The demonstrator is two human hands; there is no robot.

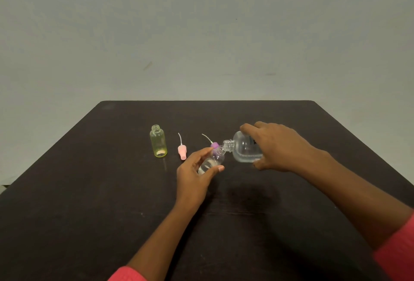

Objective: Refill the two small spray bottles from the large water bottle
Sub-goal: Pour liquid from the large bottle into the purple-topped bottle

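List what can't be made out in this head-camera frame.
Head view: the large water bottle label and base, covered by the right hand.
Head view: any stream between the two bottle mouths, too small and clear to see.
Head view: the purple spray head, partly behind the neck of the small clear spray bottle held by the left hand.

We note that the right hand covers most of the large water bottle; the dark print on its label shows only at one edge and cannot be read; the left hand and its fingers hide the lower side of the small clear bottle; the purple spray head lies partly behind that bottle's neck; whether the two mouths touch, we cannot tell; the table is cut by the left, right and lower edges; the left sleeve and the right sleeve run out of frame.
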